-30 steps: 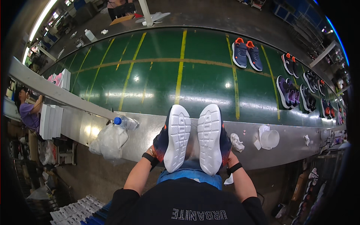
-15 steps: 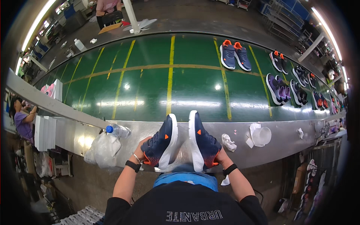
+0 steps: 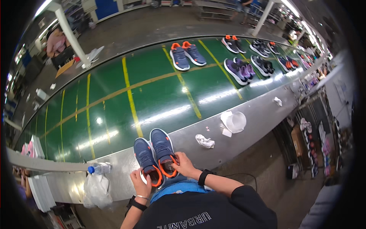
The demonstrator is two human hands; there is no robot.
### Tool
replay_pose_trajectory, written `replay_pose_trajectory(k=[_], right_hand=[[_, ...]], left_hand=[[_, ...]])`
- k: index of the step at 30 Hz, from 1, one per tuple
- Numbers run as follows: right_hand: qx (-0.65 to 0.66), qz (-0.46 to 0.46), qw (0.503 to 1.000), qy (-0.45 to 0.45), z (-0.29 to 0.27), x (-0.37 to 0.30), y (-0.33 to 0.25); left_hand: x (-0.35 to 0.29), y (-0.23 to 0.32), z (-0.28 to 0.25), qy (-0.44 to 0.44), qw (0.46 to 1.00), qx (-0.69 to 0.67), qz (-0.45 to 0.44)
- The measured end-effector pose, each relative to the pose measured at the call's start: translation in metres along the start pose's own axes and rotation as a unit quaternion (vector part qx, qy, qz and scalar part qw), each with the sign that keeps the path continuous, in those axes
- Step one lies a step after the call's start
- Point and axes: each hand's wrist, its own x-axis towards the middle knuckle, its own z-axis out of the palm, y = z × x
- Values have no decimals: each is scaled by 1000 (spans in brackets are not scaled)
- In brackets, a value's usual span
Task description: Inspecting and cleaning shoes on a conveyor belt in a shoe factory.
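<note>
A pair of navy sneakers with orange collars and white soles is held side by side in front of me, toes pointing away and uppers facing up. My left hand (image 3: 142, 185) grips the left sneaker (image 3: 144, 152) at its heel. At the other heel, my right hand (image 3: 184, 165) is closed on the right sneaker (image 3: 161, 143), its fingers at the collar opening. The two shoes touch along their inner sides, over the near edge of the metal ledge (image 3: 183, 152).
Beyond the ledge runs a green conveyor belt (image 3: 110, 122) carrying another navy pair (image 3: 187, 55) and several dark and purple pairs. On the ledge lie a crumpled white cloth (image 3: 205, 141), a clear plastic cup (image 3: 236, 122), a bottle (image 3: 101, 168) and plastic bags (image 3: 97, 189).
Both sneakers have turned from upright, soles facing inward and apart, to uppers up and together. My hands have shifted left in the picture, and the view has swung to the right.
</note>
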Motion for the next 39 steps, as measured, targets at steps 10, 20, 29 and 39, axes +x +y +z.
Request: replay_pose_trajectory(k=[10, 20, 29, 39], right_hand=[[-34, -65, 997, -6, -3, -12, 0], [90, 36, 995, -1, -105, -77, 40], [159, 169, 972, 48, -168, -128, 89], [241, 245, 939, 28, -202, -162, 154]], left_hand=[[20, 18, 27, -397, 893, 205, 63], [141, 109, 19, -287, 946, 118, 91], [298, 215, 209, -283, 931, 119, 199], [323, 248, 372, -346, 918, 185, 53]])
